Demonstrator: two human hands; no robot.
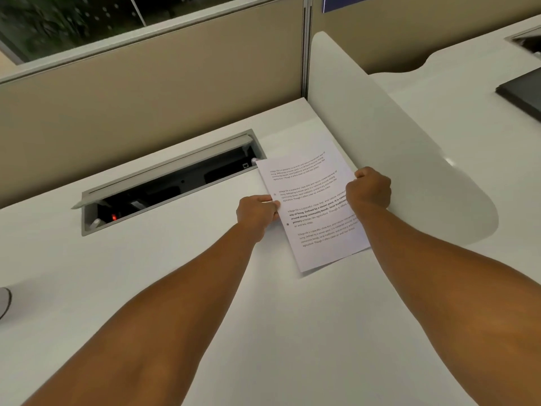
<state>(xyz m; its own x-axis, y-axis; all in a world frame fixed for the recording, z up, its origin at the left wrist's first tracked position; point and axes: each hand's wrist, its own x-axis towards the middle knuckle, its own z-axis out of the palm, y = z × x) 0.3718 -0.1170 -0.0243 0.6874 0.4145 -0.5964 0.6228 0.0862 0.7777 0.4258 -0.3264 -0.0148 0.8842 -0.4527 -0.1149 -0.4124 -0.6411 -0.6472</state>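
Observation:
A white sheet of paper (310, 183) printed with several short paragraphs is held just above the white desk (175, 273), tilted clockwise. My left hand (256, 213) pinches its left edge about halfway down. My right hand (369, 187) grips the right edge, fingers curled round it. A second plain sheet (292, 136) seems to lie flat on the desk under and behind the held one.
An open cable tray (164, 183) with a raised grey lid and a red light is sunk into the desk at left. A beige partition (146, 89) stands behind. A curved white divider (380, 136) rises at right. A dark flat device (524, 89) lies on the neighbouring desk.

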